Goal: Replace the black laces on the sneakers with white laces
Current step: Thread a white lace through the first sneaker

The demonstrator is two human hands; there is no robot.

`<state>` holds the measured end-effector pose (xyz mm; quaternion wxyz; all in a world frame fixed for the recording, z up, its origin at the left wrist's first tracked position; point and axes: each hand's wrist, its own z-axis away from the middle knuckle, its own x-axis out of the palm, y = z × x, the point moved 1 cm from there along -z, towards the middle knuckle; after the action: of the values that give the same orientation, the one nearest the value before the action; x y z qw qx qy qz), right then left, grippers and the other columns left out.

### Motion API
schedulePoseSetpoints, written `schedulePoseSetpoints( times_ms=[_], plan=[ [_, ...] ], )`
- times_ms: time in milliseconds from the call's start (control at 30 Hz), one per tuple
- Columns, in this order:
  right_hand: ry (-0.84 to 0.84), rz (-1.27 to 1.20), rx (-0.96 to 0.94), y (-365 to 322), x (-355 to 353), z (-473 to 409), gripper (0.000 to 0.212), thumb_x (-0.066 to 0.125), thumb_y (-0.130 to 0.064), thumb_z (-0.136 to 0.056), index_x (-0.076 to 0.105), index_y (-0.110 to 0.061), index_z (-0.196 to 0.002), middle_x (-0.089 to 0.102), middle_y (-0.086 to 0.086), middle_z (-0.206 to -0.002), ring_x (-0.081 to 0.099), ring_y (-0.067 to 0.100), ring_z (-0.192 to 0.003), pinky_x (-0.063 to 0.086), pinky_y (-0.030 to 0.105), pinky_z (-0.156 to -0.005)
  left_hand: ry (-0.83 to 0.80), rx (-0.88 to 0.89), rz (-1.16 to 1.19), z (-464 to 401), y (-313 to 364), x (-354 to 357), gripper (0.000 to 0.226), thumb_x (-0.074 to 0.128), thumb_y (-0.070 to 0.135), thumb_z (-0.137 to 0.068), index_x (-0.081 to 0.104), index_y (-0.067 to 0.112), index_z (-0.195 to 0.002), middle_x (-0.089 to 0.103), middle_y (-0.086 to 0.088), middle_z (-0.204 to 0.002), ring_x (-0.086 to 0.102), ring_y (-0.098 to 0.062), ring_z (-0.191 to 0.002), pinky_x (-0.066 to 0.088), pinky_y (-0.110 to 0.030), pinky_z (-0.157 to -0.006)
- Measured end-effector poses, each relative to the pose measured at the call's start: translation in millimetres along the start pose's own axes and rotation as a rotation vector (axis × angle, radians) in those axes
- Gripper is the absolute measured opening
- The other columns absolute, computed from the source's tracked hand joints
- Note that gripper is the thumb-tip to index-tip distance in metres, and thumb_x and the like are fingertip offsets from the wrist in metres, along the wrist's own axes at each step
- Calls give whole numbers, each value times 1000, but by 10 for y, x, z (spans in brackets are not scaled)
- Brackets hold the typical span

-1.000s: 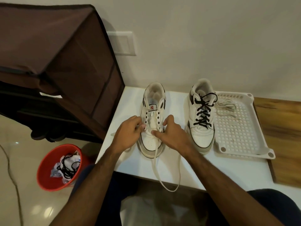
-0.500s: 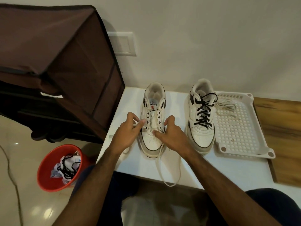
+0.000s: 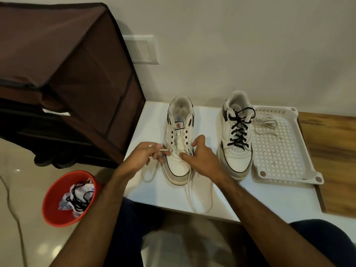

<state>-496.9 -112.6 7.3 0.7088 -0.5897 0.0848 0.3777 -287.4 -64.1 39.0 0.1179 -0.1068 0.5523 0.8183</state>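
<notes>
Left sneaker (image 3: 178, 143), near the tabletop's (image 3: 269, 201) left edge: left hand (image 3: 143, 157) fingers pinch the white lace (image 3: 189, 189) tip; right hand (image 3: 200, 157) grips the eyelet flap. Right sneaker (image 3: 236, 139) retains its black laces (image 3: 238, 130); roughly 1 quarter complete.

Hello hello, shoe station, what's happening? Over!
Left hand pinches white lace tip at left sneaker eyelet. Right hand steadies that sneaker. Right sneaker still black-laced. Nothing blocking.

A white table (image 3: 154, 191) carries two white sneakers, the left one (image 3: 178, 151) with a white lace (image 3: 189, 195) trailing over the near edge, the right one (image 3: 236, 135) black-laced, just beside a perforated white tray (image 3: 279, 151)

On the floor (image 3: 25, 189) stands a red bucket (image 3: 55, 209)
</notes>
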Motion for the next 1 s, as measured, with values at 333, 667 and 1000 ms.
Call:
schedulePoseSetpoints(
  times_ms=[333, 667, 1000],
  plan=[
    [-43, -28, 9, -44, -43, 56, 53, 71, -47, -91, 32, -18, -113, 61, 1, -94, 61, 19, -78, 49, 34, -67, 188, 82, -180, 106, 91, 92, 44, 52, 34, -106, 61, 11, -70, 72, 0, -69, 49, -9, -50, 40, -29, -59],
    [-215, -308, -60, -1204, -831, 488, 23, 50, -25, -87, 61, -17, -107, 57, 4, -100, 50, 11, -76, 38, 23, -62, 292, 337, -654, 641, 994, -578, 9, 59, 20, -101, 64, 19, -94, 64, 5, -78, 62, -13, -69, 53, -38, -67],
    [-209, -340, -546, -2777, -1695, 1160, 25, 47, 7, -100, 68, -3, -109, 73, 9, -97, 66, 9, -82, 50, 18, -73, 405, 617, -327, 1504, 2375, -1060, 27, 52, 6, -101, 75, 20, -102, 66, 5, -85, 51, -8, -68, 38, -19, -61]
  ],
)
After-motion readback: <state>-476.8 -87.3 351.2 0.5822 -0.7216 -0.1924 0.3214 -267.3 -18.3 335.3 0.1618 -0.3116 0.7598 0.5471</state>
